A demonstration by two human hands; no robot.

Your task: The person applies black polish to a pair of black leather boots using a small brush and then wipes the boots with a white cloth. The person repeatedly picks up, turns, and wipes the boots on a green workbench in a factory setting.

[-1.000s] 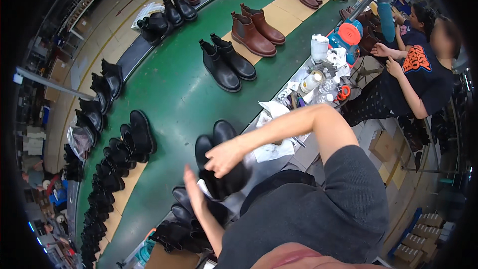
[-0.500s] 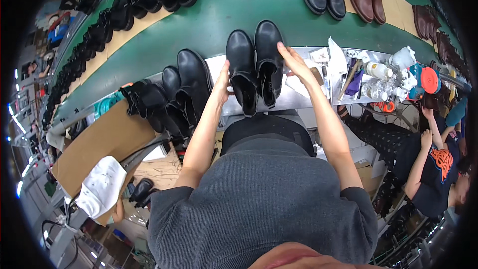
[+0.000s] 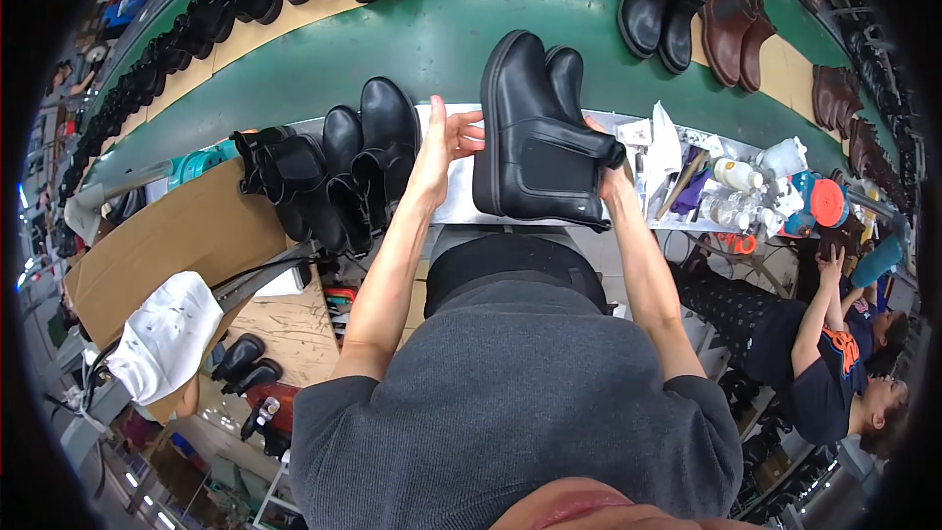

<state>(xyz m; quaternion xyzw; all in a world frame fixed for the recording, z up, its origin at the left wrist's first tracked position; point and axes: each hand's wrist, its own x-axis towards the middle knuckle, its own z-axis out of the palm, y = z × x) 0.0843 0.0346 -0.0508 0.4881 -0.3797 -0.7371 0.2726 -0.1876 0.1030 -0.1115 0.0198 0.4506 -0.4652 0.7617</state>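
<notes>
A green conveyor belt curves across the top, carrying a black boot pair beside a brown boot pair. More black boots stand just beside a cardboard sheet. Bottles crowd the table's right end, near a seated co-worker.

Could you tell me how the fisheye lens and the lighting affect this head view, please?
Head view: the green conveyor belt bows strongly, and the corners are black vignette; lighting is even, with soft sheen on the black boots between the left hand and right hand; the centre is sharp.
</notes>
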